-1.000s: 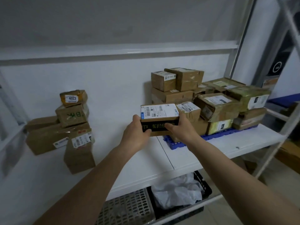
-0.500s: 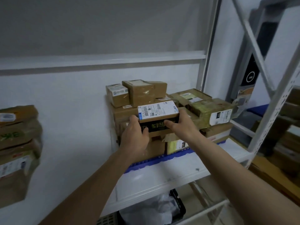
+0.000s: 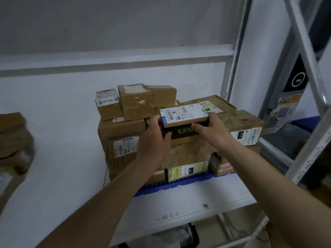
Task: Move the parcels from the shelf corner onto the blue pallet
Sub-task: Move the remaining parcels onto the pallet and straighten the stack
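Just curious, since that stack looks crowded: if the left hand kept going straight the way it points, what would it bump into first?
Probably the taped brown box behind the parcel that the left hand grips; depth is hard to judge, so it may catch the big carton beneath first.

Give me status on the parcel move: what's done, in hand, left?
Done: a stack of boxes already sits on the blue pallet. In hand: the left hand and right hand grip a labelled parcel from both sides, held against the top of that stack, not yet released. Left: a pile of brown parcels remains at the frame's left edge; how many is unclear from the blur.
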{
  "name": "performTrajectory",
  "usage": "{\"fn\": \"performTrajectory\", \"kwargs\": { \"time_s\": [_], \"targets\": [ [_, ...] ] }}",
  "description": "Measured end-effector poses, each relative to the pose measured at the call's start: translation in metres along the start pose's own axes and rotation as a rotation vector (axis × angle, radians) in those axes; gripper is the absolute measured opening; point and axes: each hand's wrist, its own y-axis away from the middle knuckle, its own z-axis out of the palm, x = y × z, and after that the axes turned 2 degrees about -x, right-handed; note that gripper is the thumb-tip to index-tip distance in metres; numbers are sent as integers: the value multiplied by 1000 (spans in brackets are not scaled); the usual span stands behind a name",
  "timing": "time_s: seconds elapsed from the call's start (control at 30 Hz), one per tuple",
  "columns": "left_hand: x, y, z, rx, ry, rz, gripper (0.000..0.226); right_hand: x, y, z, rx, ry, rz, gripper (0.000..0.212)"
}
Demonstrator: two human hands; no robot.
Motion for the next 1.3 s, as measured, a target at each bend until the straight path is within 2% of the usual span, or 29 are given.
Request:
{"fn": "performTrajectory", "kwargs": {
  "time_s": [0.07, 0.17, 0.33, 0.43, 0.57, 0.8, 1.07, 1.3],
  "targets": [
    [3, -13, 7, -18, -22, 19, 68, 3, -12, -4, 9, 2, 5, 38],
    [3, -36, 13, -24, -40, 80, 67, 2, -35, -7, 50, 12, -18, 42],
    [-2, -80, 20, -25, -96, 163, 60, -3, -75, -4, 35, -40, -87, 86],
    [-5, -101, 27, 32, -234, 210, 59, 2, -96, 2, 41, -13, -92, 79],
    [-2, -125, 34, 123, -564, 292, 53, 9, -118, 10, 68, -56, -57, 68],
    [-4, -152, 34, 111, -906, 351, 47, 15, -151, 24, 41, -68, -20, 66],
    [-14, -160, 33, 41, -1025, 288, 44, 22, -177, 36, -46, -3, -43, 63],
    [-16, -166, 37, 69, -1058, 247, 51, 24, -190, 43, -46, 68, -112, 57]
  ]
}}
